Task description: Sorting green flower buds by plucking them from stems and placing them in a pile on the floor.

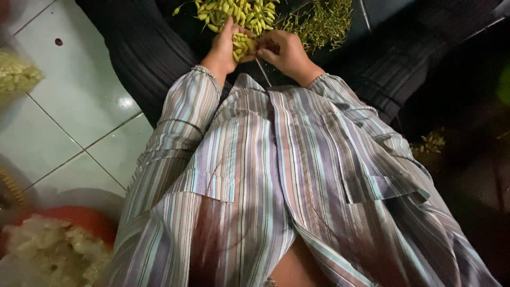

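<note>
Over the lap, left hand cups yellow-green buds (right hand touching).

Single head view, steeply downward, close over striped shirt and lap.

Floor of pale glossy square tiles with thin dark grout lines, left side of view. Bright glare spot on one tile, small dark red speck near the top left. Red basin at bottom left, heaped with whitish shredded stuff, blurred. Another pale heap at the left edge, out of focus. Right side very dark, floor barely readable, a few yellowish bits scattered there. Light dim, coming from the left.
</note>
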